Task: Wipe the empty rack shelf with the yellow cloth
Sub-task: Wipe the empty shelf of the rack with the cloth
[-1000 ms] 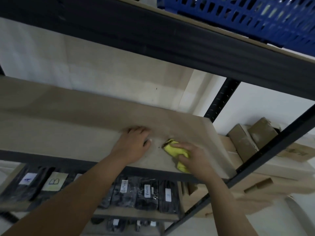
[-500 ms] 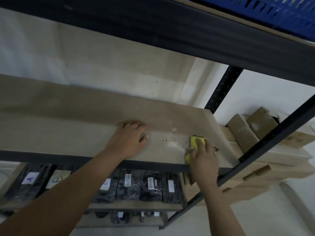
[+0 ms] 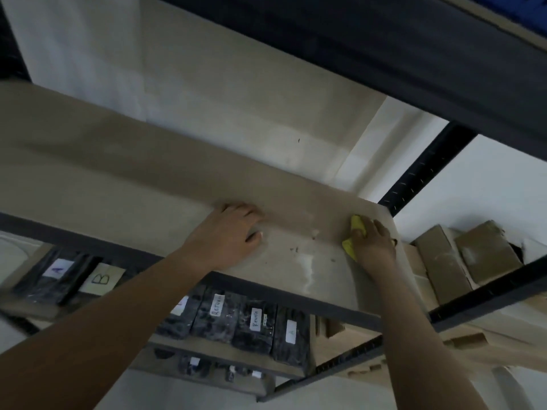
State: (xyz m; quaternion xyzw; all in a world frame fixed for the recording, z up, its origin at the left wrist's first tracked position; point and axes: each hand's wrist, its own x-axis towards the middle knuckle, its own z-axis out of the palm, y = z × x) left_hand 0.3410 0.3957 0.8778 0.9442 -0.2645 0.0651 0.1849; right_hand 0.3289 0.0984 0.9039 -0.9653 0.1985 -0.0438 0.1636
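The empty pale wooden rack shelf (image 3: 118, 187) runs across the view at chest height. My right hand (image 3: 374, 247) holds the bunched yellow cloth (image 3: 350, 246) down on the shelf at its far right end, near the back corner; the hand covers most of the cloth. My left hand (image 3: 233, 235) rests palm down on the shelf to the left of it, holding nothing. Between the two hands lie a few dark specks (image 3: 296, 249) and pale smears on the board.
A dark metal beam (image 3: 384, 54) of the shelf above hangs close overhead. A black upright post (image 3: 423, 170) stands behind the right end. Labelled black packs (image 3: 254, 321) fill the lower shelf. Cardboard boxes (image 3: 473, 255) are stacked to the right of the rack.
My right hand slid the cloth rightward and then toward the back along the shelf's right end. My left hand stayed planted on the shelf.
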